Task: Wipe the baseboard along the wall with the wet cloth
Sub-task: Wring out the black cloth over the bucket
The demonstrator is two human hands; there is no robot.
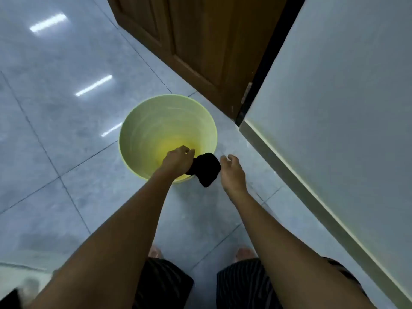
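A black cloth [206, 169] hangs bunched over the near rim of a pale yellow bucket [142, 130] that stands on the tiled floor. My left hand [177, 161] is shut on the cloth's left side, above the bucket's near edge. My right hand [231, 172] is just to the right of the cloth, fingers spread, holding nothing. The baseboard [296, 177], a grey-beige strip, runs along the foot of the white wall [345, 97] on the right, from the door frame toward the lower right.
A brown wooden door [200, 41] stands behind the bucket, with a dark frame edge [256, 85] meeting the wall. Glossy grey floor tiles [55, 130] stretch to the left. My feet and striped shorts [167, 284] are at the bottom.
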